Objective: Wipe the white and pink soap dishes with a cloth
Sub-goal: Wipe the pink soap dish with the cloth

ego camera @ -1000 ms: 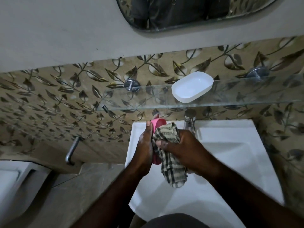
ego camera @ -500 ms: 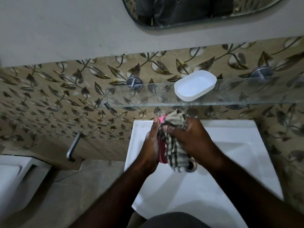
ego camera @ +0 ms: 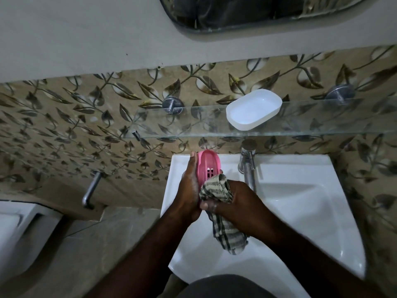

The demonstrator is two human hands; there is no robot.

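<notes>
My left hand (ego camera: 190,186) holds the pink soap dish (ego camera: 208,164) on edge over the sink, its slotted inside facing right. My right hand (ego camera: 238,201) grips a checked cloth (ego camera: 217,189) bunched against the dish's lower half; the cloth's tail hangs down below the hand. The upper half of the pink dish is uncovered. The white soap dish (ego camera: 253,109) lies on the glass shelf (ego camera: 193,125) above, apart from both hands.
A white sink (ego camera: 300,201) lies under the hands, with a chrome tap (ego camera: 248,164) just right of the pink dish. A mirror (ego camera: 247,14) hangs above. A metal handle (ego camera: 91,190) sticks from the tiled wall at left, above a white toilet (ego camera: 17,233).
My right hand has slid the cloth down the pink dish toward me, uncovering the dish's upper half. The left hand keeps its hold on the dish.
</notes>
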